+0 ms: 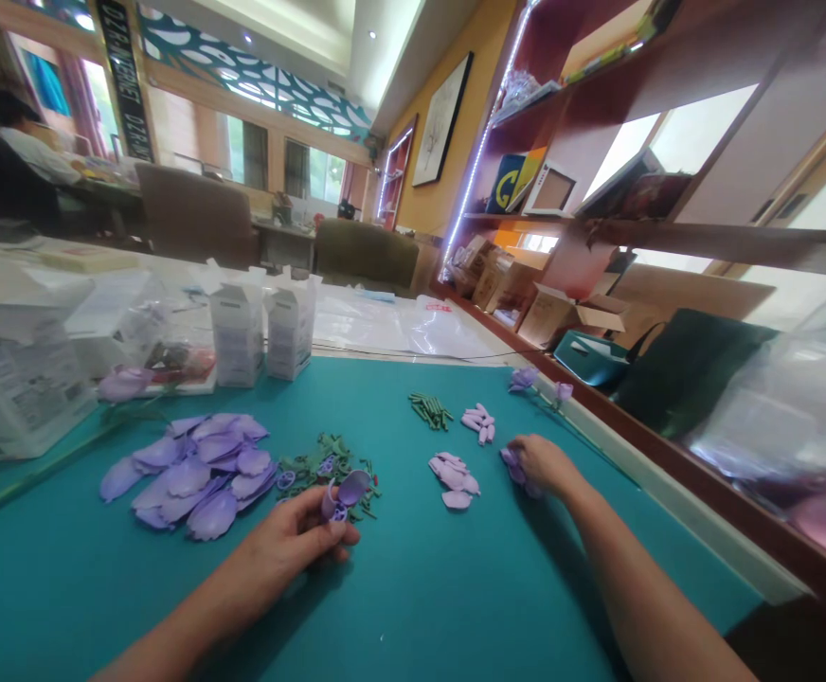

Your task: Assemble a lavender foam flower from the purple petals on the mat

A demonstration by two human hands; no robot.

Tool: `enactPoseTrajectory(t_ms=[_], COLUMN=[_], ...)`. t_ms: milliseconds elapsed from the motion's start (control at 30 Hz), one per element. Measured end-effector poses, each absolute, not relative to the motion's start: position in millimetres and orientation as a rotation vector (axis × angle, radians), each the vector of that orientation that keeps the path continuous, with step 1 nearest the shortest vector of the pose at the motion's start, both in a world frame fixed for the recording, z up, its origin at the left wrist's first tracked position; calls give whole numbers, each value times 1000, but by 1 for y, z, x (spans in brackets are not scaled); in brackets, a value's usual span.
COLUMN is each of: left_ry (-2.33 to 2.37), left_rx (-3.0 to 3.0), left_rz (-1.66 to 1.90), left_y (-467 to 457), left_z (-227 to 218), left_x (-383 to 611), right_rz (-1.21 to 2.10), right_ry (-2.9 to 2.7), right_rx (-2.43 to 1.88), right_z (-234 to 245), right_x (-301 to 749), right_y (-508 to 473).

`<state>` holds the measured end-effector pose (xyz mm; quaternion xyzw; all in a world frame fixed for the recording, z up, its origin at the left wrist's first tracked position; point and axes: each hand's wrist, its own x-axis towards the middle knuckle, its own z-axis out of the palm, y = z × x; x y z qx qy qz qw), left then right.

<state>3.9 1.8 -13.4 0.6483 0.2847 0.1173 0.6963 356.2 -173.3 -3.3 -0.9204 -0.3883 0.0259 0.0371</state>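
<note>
Pinched in my left hand (pixel 317 532) is a partly built flower (pixel 349 491) with purple plastic petals around a small ring-like base. My right hand (pixel 545 464) reaches down at the right, its fingers closed over purple petals (pixel 516 471) that they partly hide. Left of it lie a small pile of pale lilac petals (pixel 454 474), some lilac bud-shaped pieces (pixel 479 422) and a bunch of short green stems (pixel 430 410). Beyond my left hand spread green leafy parts (pixel 324 459) mixed with purple rings. Large purple petals (pixel 200 474) are heaped to the left.
Everything lies on a teal mat (pixel 413 606). Two white cartons (pixel 237 332) stand at its back edge, and a larger white box (pixel 19 384) at the left. Finished-looking purple flowers (pixel 523 379) lie along the right edge, beside shelving (pixel 562 223). A person (pixel 22 142) sits far left.
</note>
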Motion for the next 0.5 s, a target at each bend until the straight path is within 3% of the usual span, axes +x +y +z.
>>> enactPoseTrajectory(t_ms=[200,300,500], left_ry=[570,563,538], left_rx=[1408,1355,1277], left_rz=[262,329,397], left_y=[2,-1,-2], left_z=[-12,-10,-8], left_x=[2,0,-1], right_rz=[58,237,532], right_ry=[-1274,-1272,-1472], right_rx=[-2490,-2104,-1735], right_z=[25,36,50], right_x=[317,280,199], right_y=[-148,-125,-88])
